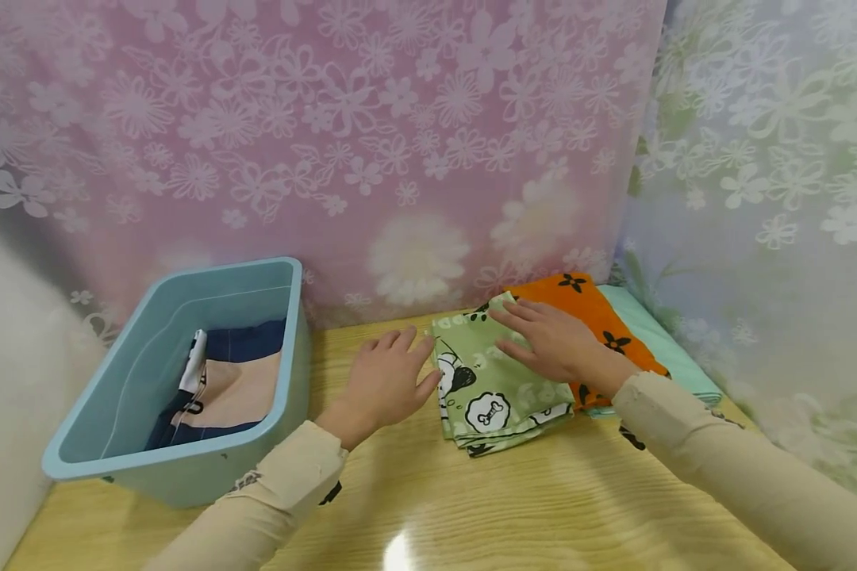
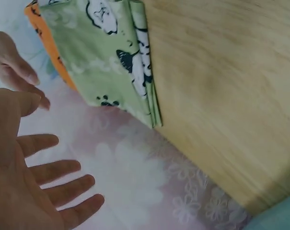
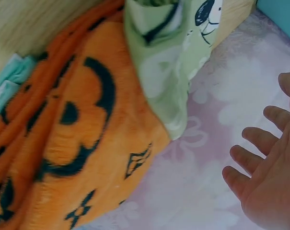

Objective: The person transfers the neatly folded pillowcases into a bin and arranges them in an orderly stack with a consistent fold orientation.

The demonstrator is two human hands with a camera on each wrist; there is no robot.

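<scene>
A folded green cloth (image 1: 500, 373) printed with a cartoon dog and bones lies on the table, its right side overlapping a folded orange cloth (image 1: 607, 325) with black flower marks. Beneath the orange one, a mint-green folded cloth (image 1: 657, 341) shows at the right. My left hand (image 1: 389, 377) hovers just left of the green cloth, fingers spread and holding nothing; the left wrist view shows its palm bare. My right hand (image 1: 553, 341) is above the green cloth's right part with fingers extended. In the right wrist view the right fingers (image 3: 252, 139) hold nothing.
A light-blue plastic tub (image 1: 296, 373) stands at the left of the wooden table (image 1: 471, 507). Folded clothing in navy and beige (image 1: 239, 388) lies inside it. A pink flowered curtain (image 1: 414, 159) hangs behind the table, and a pale flowered one (image 1: 771, 198) on the right.
</scene>
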